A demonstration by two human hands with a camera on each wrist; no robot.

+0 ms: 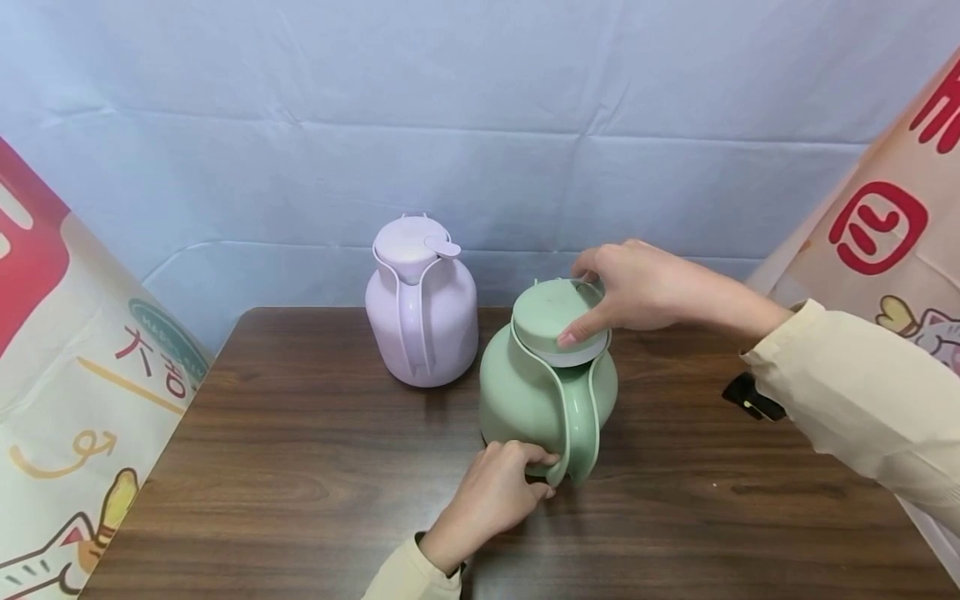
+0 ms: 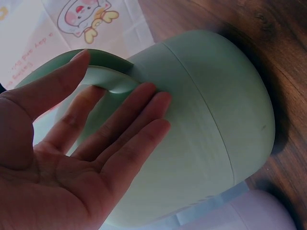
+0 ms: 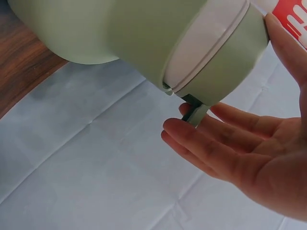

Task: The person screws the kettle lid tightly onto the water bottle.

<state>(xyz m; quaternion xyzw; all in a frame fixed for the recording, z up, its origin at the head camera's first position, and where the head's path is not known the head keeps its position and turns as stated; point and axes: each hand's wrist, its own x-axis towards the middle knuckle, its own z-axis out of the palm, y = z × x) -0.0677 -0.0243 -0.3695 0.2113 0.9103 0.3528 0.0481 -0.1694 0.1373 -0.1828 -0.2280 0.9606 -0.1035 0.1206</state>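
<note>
Right hand [image 1: 637,287] at the lid [image 1: 551,312], and I have it from above: thumb on the near edge, fingers curled over the far side, the lid pinched between them. On the right wrist view I see the gap spanning most of the lid's width, fingertips gathered about a small tab [image 3: 195,116]; how hard they press, I can't tell. A white band [image 3: 211,43] shows just below the lid, at the neck.

Over to the left hand [image 1: 491,492], low down on the green jug [image 1: 513,392]. I see thumb and index finger coming together about the lower end of the handle [image 1: 581,425], index tucked inside the loop. The other fingers [image 2: 139,151] run nearly straight, close alongside the jug's body.

And the green jug itself? It's on the bench [image 1: 300,458], right of centre, handle towards me, between the two hands. Just beside it, a little farther back and to the left, stands the purple jug [image 1: 450,325], near the pale cloth [image 1: 450,83], with neither hand touching it.
</note>
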